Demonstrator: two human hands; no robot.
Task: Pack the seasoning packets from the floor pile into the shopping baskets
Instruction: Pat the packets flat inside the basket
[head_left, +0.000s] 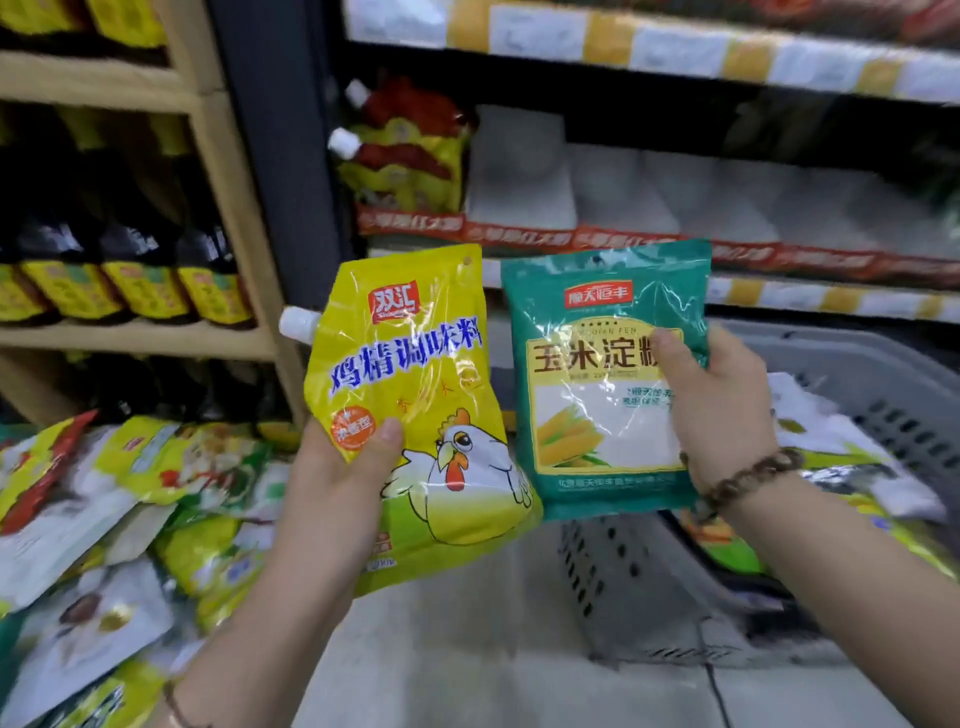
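My left hand (340, 483) grips a yellow chicken seasoning pouch (415, 364) with a white spout cap, held upright in front of me. Beside it my right hand (719, 410), with a bead bracelet at the wrist, grips a green corn starch packet (597, 405) by its right edge. The two packets hang side by side, almost touching. On the floor at the left lies the pile of seasoning packets (114, 519). A grey shopping basket (623, 587) stands at the lower right, under my right arm, with several packets (857, 483) inside it.
A wooden shelf (228, 171) with dark sauce bottles (135, 270) rises at the left. A dark metal store shelf (649, 244) holds spout pouches and white bags behind the packets. Grey floor (441, 649) shows between the pile and the basket.
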